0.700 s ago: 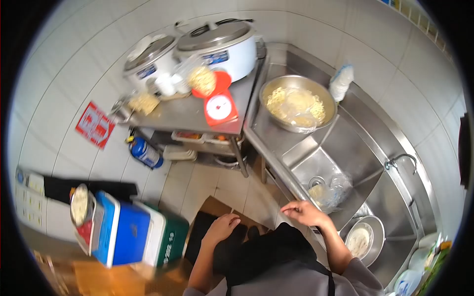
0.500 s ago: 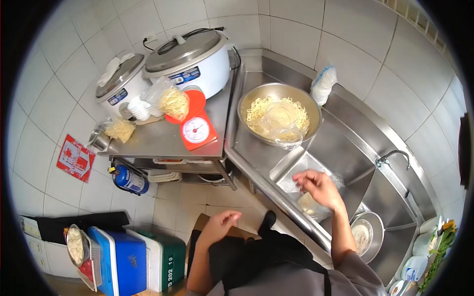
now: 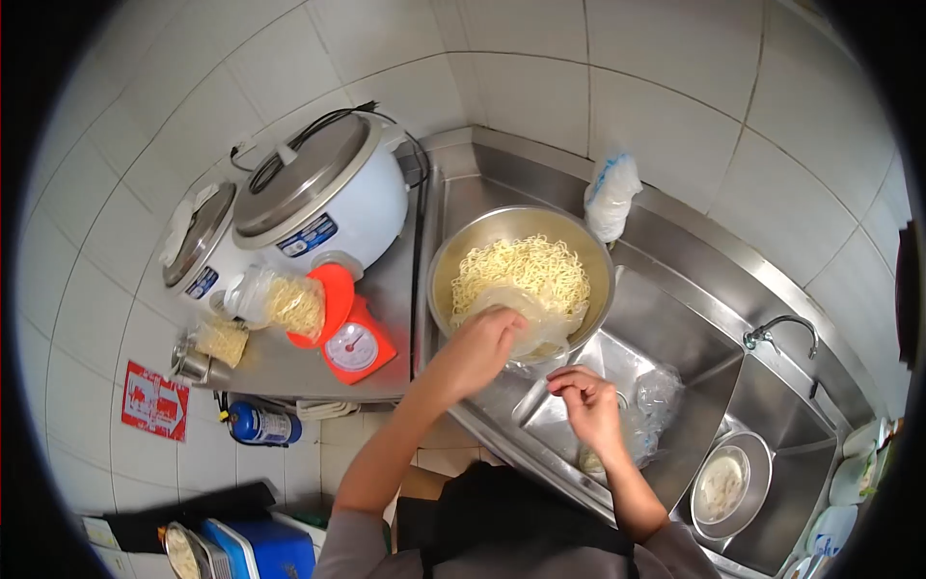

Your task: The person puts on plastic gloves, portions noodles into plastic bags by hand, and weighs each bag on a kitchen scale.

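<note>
A large metal bowl (image 3: pixel 444 280) holds yellow noodles (image 3: pixel 521 270), and a clear plastic bag (image 3: pixel 545 333) lies over their near side. My left hand (image 3: pixel 487 347) is at the bowl's near edge with its fingers closed on the bag. Just right of it, my right hand (image 3: pixel 586 396) hovers over the sink's edge, fingers curled and apart, holding nothing visible. On the left counter, a bag of noodles (image 3: pixel 294 305) rests on a red scale (image 3: pixel 359 347). A smaller noodle bag (image 3: pixel 221 341) lies beside a metal pot.
Two rice cookers (image 3: pixel 328 212) stand on the left counter. The sink (image 3: pixel 666 318) holds plastic bags (image 3: pixel 656 400) and, farther right, a metal bowl (image 3: pixel 757 482). A white bag (image 3: pixel 611 198) stands behind the noodle bowl; a faucet (image 3: pixel 781 333) is at the right.
The view has turned and come nearer the counter. My left hand has reached up to the bag in the bowl. My right hand has stayed over the sink's near side.
</note>
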`<control>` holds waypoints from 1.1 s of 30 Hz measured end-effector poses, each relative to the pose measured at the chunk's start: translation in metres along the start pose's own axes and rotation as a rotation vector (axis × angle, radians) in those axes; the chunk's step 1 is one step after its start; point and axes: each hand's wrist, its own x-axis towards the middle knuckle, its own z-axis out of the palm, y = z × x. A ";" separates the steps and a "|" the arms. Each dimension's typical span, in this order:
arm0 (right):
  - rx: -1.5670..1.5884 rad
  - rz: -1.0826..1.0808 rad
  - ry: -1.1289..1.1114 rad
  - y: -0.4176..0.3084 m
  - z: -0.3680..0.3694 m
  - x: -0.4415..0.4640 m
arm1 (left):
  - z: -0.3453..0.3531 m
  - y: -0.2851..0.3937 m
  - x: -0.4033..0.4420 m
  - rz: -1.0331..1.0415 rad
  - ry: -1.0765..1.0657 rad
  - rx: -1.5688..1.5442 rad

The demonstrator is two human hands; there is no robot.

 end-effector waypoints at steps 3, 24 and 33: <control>-0.254 -0.141 0.237 -0.014 0.022 0.015 | 0.026 -0.060 0.045 -0.113 -0.315 0.228; -0.465 -0.408 0.357 0.012 0.097 0.043 | 0.037 -0.132 0.012 0.147 0.252 -0.119; -0.295 -0.625 -0.033 -0.003 0.136 0.040 | -0.006 -0.093 0.035 0.213 0.108 0.369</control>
